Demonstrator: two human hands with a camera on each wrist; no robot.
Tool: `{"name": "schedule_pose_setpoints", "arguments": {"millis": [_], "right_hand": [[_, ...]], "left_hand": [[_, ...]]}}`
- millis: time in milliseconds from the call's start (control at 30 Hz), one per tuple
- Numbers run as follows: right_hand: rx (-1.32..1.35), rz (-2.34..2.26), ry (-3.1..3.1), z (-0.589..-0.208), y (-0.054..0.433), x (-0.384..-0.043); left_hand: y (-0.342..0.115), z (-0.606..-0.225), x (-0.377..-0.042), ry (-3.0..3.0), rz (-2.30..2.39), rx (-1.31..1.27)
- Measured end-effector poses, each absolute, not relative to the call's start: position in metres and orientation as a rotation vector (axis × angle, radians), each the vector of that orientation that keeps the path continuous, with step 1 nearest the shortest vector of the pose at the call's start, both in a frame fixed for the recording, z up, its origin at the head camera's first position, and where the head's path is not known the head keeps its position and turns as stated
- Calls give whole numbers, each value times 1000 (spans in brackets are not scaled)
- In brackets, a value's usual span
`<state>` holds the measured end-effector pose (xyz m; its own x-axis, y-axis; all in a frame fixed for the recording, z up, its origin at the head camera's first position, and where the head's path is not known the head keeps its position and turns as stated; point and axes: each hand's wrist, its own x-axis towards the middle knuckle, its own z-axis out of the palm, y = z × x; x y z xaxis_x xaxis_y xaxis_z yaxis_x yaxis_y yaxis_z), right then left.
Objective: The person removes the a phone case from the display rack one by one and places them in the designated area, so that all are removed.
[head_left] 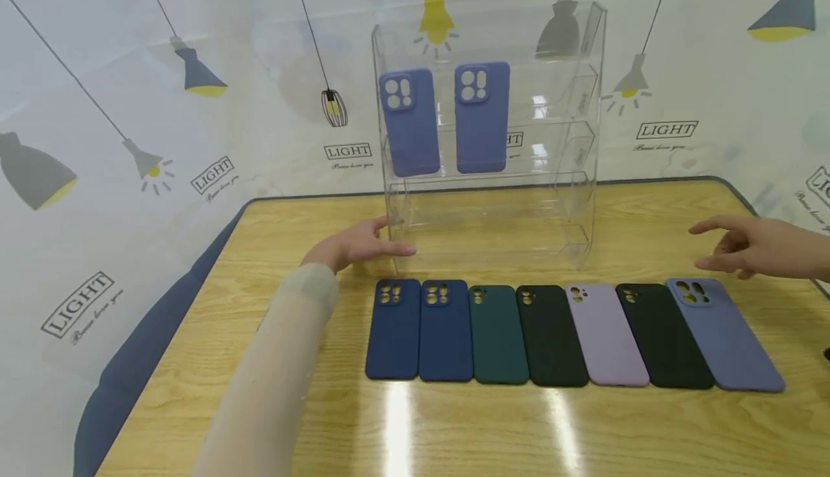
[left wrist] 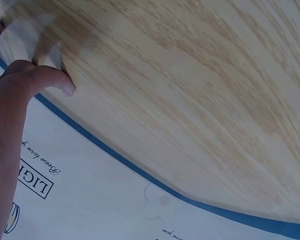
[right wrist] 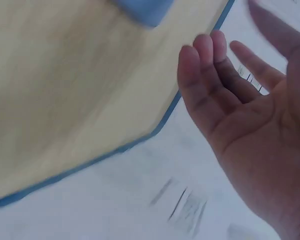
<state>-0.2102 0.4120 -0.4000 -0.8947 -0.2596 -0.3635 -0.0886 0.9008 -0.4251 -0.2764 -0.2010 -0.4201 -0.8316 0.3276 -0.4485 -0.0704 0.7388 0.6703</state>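
Note:
A clear acrylic display rack (head_left: 489,235) with several tiers stands on the table. Two periwinkle phone cases (head_left: 481,120) lean side by side on an upper tier, at its left and middle. My left hand (head_left: 357,244) grips the rack's lower left side, its thumb and fingers set apart around the edge; in the left wrist view, the left hand (left wrist: 15,90) is partly cut off. Over the table's right part hovers my right hand (head_left: 755,246), holding nothing, fingers loosely bent. Just below it lies a periwinkle phone case (head_left: 733,340), apart from the hand.
In front of the rack, phone cases lie in a row: two navy ones (head_left: 446,333), a teal one (head_left: 499,336), a black one (head_left: 554,340), a lilac one (head_left: 609,340) and another black one (head_left: 668,340). A lamp-printed cloth (head_left: 272,138) rises behind the wooden table (head_left: 259,304).

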Motion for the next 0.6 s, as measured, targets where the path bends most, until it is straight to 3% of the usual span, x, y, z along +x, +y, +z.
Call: {"name": "schedule_pose_setpoints", "arguments": {"millis": [267, 600], "right_hand": [[-521, -617, 2635, -394, 343, -243], [-470, -679, 2492, -409, 295, -270]], "left_hand": [[-200, -422, -275, 2383, 967, 205], [-201, -421, -276, 2391, 956, 191]]}}
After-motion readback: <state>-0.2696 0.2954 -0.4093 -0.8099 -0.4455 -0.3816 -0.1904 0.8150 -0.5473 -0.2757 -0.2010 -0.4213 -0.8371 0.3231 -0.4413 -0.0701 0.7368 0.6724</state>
